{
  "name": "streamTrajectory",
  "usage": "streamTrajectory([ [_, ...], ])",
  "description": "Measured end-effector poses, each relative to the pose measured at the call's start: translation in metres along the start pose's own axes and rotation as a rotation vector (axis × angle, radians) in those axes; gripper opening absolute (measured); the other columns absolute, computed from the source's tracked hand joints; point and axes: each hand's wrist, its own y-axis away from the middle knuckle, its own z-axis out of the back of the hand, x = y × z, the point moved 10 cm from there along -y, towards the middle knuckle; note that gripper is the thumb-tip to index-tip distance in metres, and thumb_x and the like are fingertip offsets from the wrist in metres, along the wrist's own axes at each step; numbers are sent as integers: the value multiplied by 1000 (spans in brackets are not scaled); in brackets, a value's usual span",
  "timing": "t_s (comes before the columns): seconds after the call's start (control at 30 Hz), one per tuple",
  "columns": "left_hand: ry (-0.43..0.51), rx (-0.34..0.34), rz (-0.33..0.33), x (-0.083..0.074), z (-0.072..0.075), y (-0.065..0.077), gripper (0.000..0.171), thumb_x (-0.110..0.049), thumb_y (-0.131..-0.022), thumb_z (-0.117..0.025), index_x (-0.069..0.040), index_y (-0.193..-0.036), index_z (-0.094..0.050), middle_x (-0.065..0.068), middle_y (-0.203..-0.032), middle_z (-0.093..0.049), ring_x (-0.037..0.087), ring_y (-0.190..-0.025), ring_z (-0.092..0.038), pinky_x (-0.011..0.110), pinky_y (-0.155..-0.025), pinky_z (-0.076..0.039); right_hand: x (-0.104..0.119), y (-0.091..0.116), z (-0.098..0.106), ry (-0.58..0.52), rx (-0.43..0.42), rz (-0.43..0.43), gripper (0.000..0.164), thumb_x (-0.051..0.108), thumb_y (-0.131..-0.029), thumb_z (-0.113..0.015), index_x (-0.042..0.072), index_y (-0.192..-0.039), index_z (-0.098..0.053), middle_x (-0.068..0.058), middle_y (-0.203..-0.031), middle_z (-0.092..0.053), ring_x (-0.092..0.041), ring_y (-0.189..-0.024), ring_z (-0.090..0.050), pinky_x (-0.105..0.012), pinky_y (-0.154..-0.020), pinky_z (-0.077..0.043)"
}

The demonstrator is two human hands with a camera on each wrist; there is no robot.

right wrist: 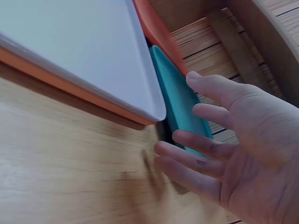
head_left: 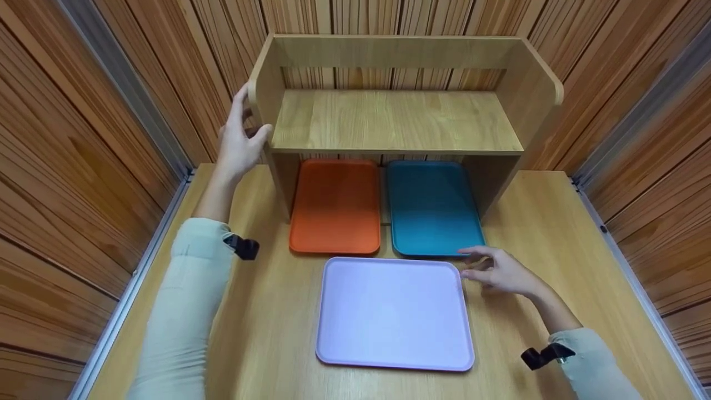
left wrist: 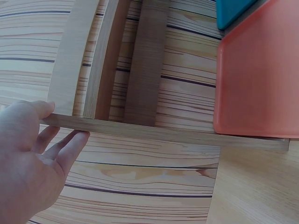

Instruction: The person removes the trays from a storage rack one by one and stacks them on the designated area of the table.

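My left hand [head_left: 240,141] grips the left side panel of a two-level wooden desktop shelf [head_left: 397,119]. In the left wrist view the thumb lies on one face of that panel and the fingers [left wrist: 72,149] on the other. An orange tray [head_left: 336,208] and a teal tray [head_left: 436,208] lie side by side under the shelf board, their front ends sticking out. In front of them a lavender tray [head_left: 395,314] lies flat; the right wrist view shows an orange edge [right wrist: 84,88] beneath it. Beside its far right corner, my right hand [head_left: 500,270] hovers with loosely bent fingers and an empty palm.
The wooden tabletop [head_left: 266,344] carries the shelf and trays. Wood-patterned walls [head_left: 72,139] stand close at the back and both sides, with metal strips [head_left: 133,278] along the table's edges. Small black cameras [head_left: 242,246] are strapped at both wrists.
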Motion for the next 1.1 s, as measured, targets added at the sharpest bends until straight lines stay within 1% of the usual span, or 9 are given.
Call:
streamTrajectory([
  [0.1,-4,-4,9,0,1,0,82,-6,-114,-60,-26,-182,-19,14,-181,-39,34,-167,-45,57,-133,-50,5,4,8,33,-52,21,56,23,-110,-74,-2,-157,-59,-33,-144,-66,-41,-122,-68,-33,-83,-70],
  [0.2,-8,-7,13,0,1,0,82,-5,-113,-60,-26,-182,-20,12,-181,-38,33,-167,-45,56,-133,-50,9,6,17,71,-116,51,52,21,-110,-74,-2,-155,-62,-31,-148,-68,-47,-132,-65,-35,-96,-66],
  [0.33,-7,-5,16,2,0,-1,82,-5,-113,-60,-27,-181,-21,13,-181,-39,34,-166,-47,56,-132,-51,9,8,25,95,-188,55,50,20,-110,-74,-2,-154,-64,-29,-153,-67,-51,-139,-61,-53,-113,-59],
  [0.47,-8,-8,23,4,1,-1,82,-4,-113,-60,-28,-181,-21,15,-180,-40,35,-165,-48,57,-132,-50,6,7,29,65,-220,38,52,20,-110,-73,-3,-156,-61,-32,-159,-61,-56,-148,-53,-77,-121,-50],
  [0.57,-7,-13,28,5,2,-2,82,-3,-113,-60,-28,-181,-22,15,-180,-40,36,-165,-47,58,-132,-50,4,5,31,43,-235,46,54,18,-111,-73,-4,-158,-58,-34,-163,-56,-60,-154,-47,-85,-125,-38],
  [0.77,23,-35,39,5,3,-4,83,0,-110,-59,-28,-181,-25,14,-179,-43,36,-163,-50,60,-129,-53,-3,3,34,-3,-291,56,60,14,-110,-72,-5,-163,-52,-36,-167,-51,-61,-157,-45,-83,-129,-36],
  [0.97,36,-61,38,5,2,-4,83,0,-109,-62,-26,-180,-28,17,-176,-47,38,-159,-55,59,-126,-56,-14,1,35,-36,-370,40,66,11,-108,-75,-5,-166,-47,-32,-171,-48,-57,-158,-47,-58,-131,-47],
  [1.03,39,-64,33,5,2,-3,83,0,-109,-63,-26,-180,-28,18,-175,-49,38,-157,-58,58,-124,-57,-20,0,35,-75,-392,24,69,9,-107,-75,-5,-168,-44,-32,-174,-45,-58,-160,-43,-59,-132,-45],
  [1.1,42,-67,27,4,2,-2,83,0,-109,-62,-26,-180,-29,18,-174,-50,39,-155,-60,59,-124,-58,-24,-1,35,-113,-412,7,73,7,-107,-75,-5,-169,-41,-34,-175,-42,-59,-161,-42,-66,-132,-42],
])
